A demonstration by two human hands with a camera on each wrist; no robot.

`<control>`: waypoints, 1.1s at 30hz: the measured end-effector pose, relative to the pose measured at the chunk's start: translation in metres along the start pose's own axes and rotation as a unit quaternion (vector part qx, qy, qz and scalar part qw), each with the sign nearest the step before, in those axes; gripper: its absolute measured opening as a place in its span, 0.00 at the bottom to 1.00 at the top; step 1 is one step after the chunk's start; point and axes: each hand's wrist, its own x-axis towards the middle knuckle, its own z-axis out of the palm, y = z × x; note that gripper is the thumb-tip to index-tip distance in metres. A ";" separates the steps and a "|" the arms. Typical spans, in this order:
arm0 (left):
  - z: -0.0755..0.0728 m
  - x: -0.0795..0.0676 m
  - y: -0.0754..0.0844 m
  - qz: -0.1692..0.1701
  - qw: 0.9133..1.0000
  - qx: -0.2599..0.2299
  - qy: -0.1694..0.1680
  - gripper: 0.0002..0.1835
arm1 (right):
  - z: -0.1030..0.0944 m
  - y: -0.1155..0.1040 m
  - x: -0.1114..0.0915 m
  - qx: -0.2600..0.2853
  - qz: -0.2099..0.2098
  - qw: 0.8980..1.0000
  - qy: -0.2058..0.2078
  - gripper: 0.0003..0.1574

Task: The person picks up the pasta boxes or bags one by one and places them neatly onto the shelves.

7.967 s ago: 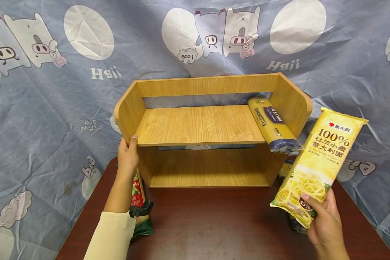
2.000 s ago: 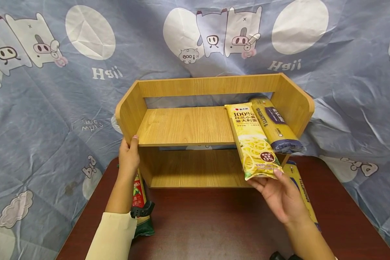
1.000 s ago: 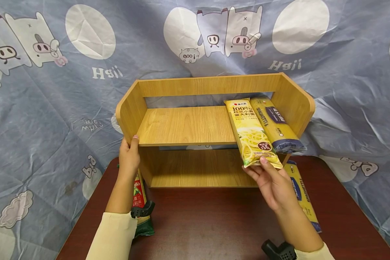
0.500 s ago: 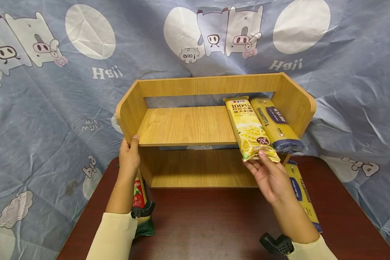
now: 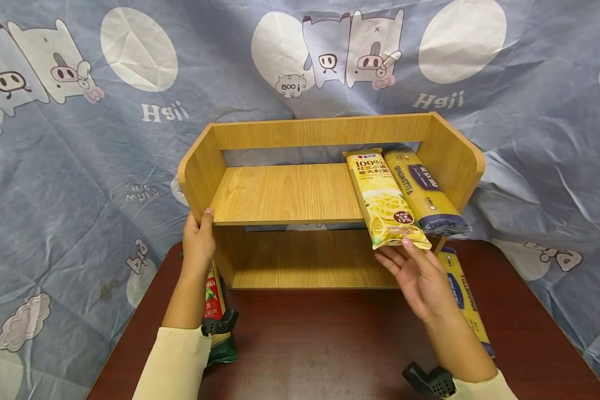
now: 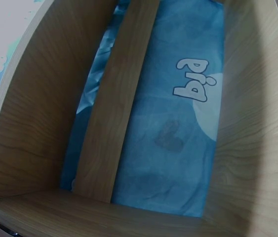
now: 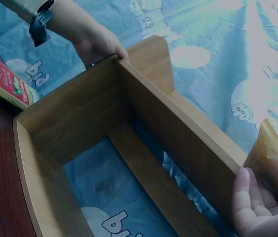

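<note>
One durum-wheat spaghetti packet (image 5: 382, 194) is pinched low by the right hand (image 5: 420, 282); left hand (image 5: 199, 241) grips the wooden shelf (image 5: 285, 194).

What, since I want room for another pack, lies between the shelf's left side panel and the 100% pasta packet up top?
Nothing: the head view shows only bare upper shelf between the left side panel and the pasta packet.
</note>
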 end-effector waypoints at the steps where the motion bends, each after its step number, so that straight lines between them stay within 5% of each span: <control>1: 0.000 0.000 0.000 0.001 1.000 0.002 -0.001 0.26 | -0.001 0.000 -0.002 -0.007 0.000 1.000 0.002 0.23; 13: -0.001 0.000 0.001 0.000 1.000 0.004 -0.002 0.27 | -0.011 -0.004 -0.021 -0.005 -0.034 0.999 -0.025 0.26; 17: 0.000 0.000 0.001 0.001 1.000 0.000 0.000 0.26 | -0.020 -0.005 -0.026 -0.045 -0.050 0.997 -0.032 0.26; 24: 0.000 0.001 -0.001 0.004 1.000 -0.002 -0.001 0.26 | -0.034 -0.002 -0.039 -0.189 -0.063 0.978 0.059 0.26; 33: 0.000 0.002 -0.002 0.006 1.000 -0.007 -0.004 0.26 | -0.061 -0.005 -0.059 -0.204 -0.054 0.971 0.114 0.27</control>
